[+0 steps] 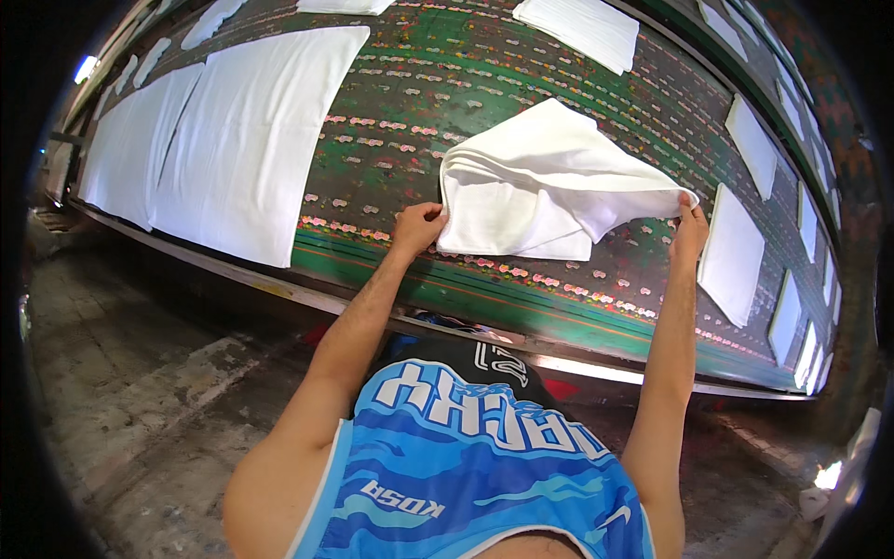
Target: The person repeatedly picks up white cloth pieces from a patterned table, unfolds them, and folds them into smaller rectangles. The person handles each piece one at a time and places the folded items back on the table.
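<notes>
A white cloth [517,182], partly folded in several layers, lies on the long printing table [391,91] in front of me. My left hand [420,227] pinches its left edge low down, close to the table top. With my right hand [688,227] I grip a corner on the right, thumb on top, and the fabric stretches from there towards the middle of the pile. Part of the lower layer shows below the raised fold. The fingertips of my left hand are partly hidden at the cloth's edge.
White cloths lie spread flat [244,147] at the left. A folded white cloth [583,28] is at the far side, another [732,255] just right of my right hand, with several more beyond. The table's near edge [279,283] runs before my body, above a worn floor [174,391].
</notes>
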A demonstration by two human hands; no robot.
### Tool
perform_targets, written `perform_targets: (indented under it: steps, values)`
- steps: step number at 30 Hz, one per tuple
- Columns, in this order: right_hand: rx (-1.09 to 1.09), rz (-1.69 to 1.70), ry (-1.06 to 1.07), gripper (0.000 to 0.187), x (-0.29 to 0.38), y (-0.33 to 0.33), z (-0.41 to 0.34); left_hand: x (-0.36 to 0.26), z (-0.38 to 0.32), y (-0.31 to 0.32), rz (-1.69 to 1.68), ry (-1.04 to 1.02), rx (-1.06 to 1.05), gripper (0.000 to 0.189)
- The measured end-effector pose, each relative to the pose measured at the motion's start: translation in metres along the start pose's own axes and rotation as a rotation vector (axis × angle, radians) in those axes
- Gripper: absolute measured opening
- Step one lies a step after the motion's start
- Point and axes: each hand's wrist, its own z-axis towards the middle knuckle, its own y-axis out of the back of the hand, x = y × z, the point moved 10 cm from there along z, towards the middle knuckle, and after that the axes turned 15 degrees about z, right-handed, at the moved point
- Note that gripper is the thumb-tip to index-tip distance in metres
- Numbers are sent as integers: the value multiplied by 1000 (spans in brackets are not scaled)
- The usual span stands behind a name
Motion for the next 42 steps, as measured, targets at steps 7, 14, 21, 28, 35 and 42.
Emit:
perform_targets:
  steps: [7,14,21,28,35,42]
  values:
    - [-96,-167,-160,34,-97,30,-72,-33,-15,3,263,-8,66,42]
    - [58,-174,69,58,-129,-78,-246,-51,-29,5,246,-51,-192,31]
    - [656,-59,-179,42,-100,-229,-286,-117,-47,-17,89,-47,50,29]
    - [620,-211,-107,35,-91,-218,-241,-109,-47,18,189,-163,-350,21]
    - [417,-371,28,26,-86,-165,-143,-33,-42,5,271,109,-255,21]
    - [333,-642,117,30,-102,-91,-106,-153,-49,76,86,-226,-612,17]
